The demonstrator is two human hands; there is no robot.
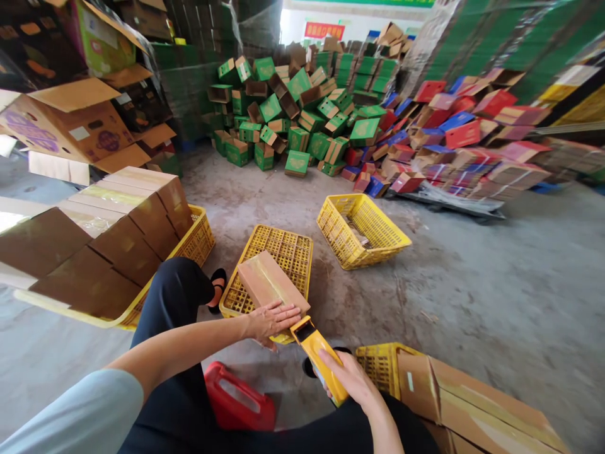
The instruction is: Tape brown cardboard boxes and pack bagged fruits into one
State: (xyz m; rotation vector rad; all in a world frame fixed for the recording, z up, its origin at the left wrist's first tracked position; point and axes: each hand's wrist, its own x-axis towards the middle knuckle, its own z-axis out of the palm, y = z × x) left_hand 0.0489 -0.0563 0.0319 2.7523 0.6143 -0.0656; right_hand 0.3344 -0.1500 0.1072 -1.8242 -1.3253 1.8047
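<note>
A closed brown cardboard box (271, 280) lies on an upturned yellow plastic crate (288, 243), with a strip of tape along its top. My left hand (274, 320) rests flat on the near end of this box, fingers stretched out. In my right hand (347, 375) is a long yellow hand-held tool (319, 356) with a dark opening at its front. Its front end meets or nearly meets the box's near right corner, close to my left fingertips. Exactly what kind of tool it is I cannot make out.
Brown boxes (127, 243) fill a yellow crate at left; more boxes (482, 397) sit at lower right. Ahead stands another yellow crate (363, 233) with small pieces inside. A red jug (241, 400) lies between my legs. Green boxes (297, 161) and red-blue boxes (463, 135) are heaped behind.
</note>
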